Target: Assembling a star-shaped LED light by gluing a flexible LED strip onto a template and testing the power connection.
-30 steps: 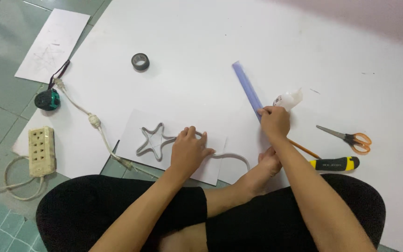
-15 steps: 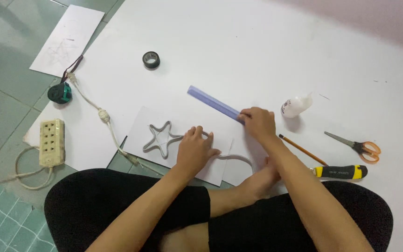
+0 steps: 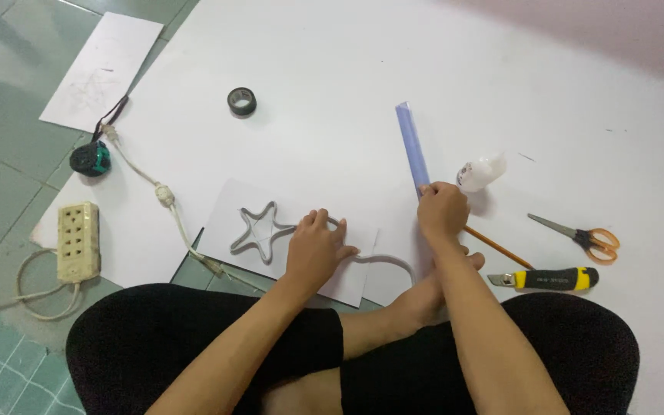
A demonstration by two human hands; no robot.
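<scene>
a big white sheet [image 3: 332,92] covers the floor, with a smaller white paper [image 3: 232,219] near the person's knees. on that paper lies a grey star-shaped tube [image 3: 257,229], its tail curving right. the left hand [image 3: 315,247] rests flat and open on the paper, fingers touching the tube beside the star. the right hand [image 3: 443,211] is closed around the near end of a purple ruler [image 3: 412,147]. just right sit a glue bottle [image 3: 482,170], 1 pencil [image 3: 499,247], scissors [image 3: 582,234] and a utility knife [image 3: 551,278].
</scene>
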